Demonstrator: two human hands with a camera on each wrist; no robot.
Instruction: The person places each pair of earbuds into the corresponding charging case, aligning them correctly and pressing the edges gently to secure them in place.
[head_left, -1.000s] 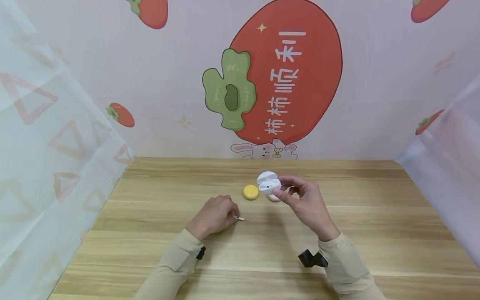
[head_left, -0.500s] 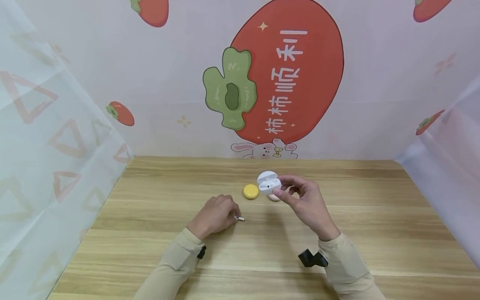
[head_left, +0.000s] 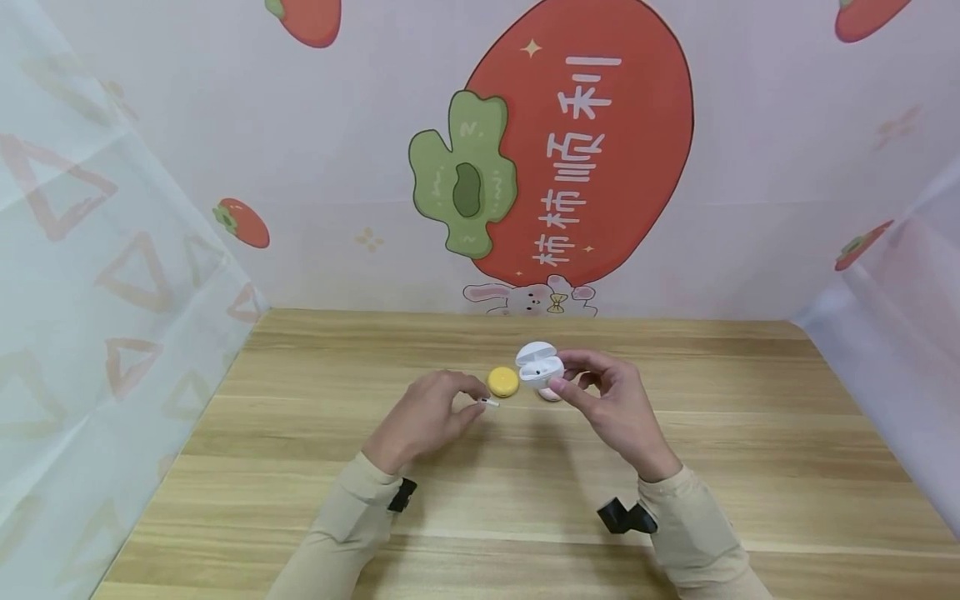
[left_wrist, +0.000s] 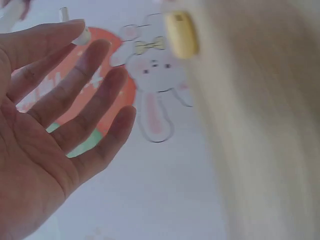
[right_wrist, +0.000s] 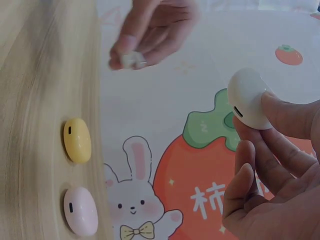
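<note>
Between thumb and index finger, my left hand [head_left: 429,417] pinches a white wireless earbud [head_left: 490,402], its stem pointing right toward the case. In the left wrist view the earbud [left_wrist: 82,36] shows at the fingertips, the other fingers spread loosely. My right hand [head_left: 618,408] grips a white earbud charging case [head_left: 540,373] by its right side, above the table. Its lid is up, and a small dark spot shows inside the case. From the right wrist view, the case's outer shell [right_wrist: 246,97] with a dark slot faces the camera.
A yellow rounded case [head_left: 503,382] sits on the wooden table [head_left: 525,533], just beyond the left fingertips. Beside it a pale pink case [right_wrist: 81,211] stands partly hidden under the white one in the head view. A printed backdrop [head_left: 337,167] rises behind the table.
My left hand has lifted the earbud from near the tabletop and carried it forward and slightly right, toward the white case. The right hand has stayed nearly still with the open case.
</note>
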